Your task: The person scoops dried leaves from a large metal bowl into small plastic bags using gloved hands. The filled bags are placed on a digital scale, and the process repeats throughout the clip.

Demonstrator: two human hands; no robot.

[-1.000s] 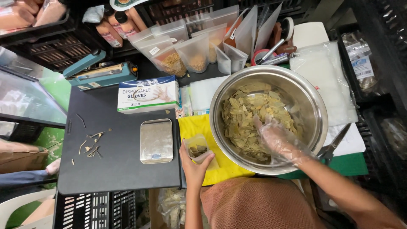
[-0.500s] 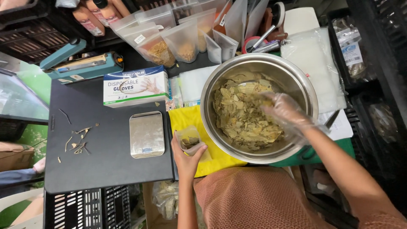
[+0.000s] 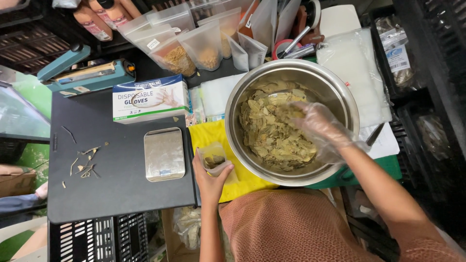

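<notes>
A large steel bowl [image 3: 340, 92] holds a heap of dried green leaves [image 3: 272, 136]. My right hand [image 3: 320, 128], in a clear plastic glove, reaches into the bowl and rests on the leaves with fingers curled around some. My left hand [image 3: 209, 180] grips a small clear pouch [image 3: 213, 157] with a few leaves inside, held upright over a yellow sheet [image 3: 208, 136] just left of the bowl.
A small steel scale [image 3: 164, 154] and a box of disposable gloves [image 3: 149, 98] sit on a black board [image 3: 111, 189] with leaf scraps [image 3: 83, 162]. A teal heat sealer [image 3: 85, 73] and filled clear pouches [image 3: 191, 46] stand behind. Black crates flank both sides.
My right hand moved from the bowl's near right rim toward the middle of the leaves. My left hand kept the pouch beside the bowl. The camera view shifted slightly.
</notes>
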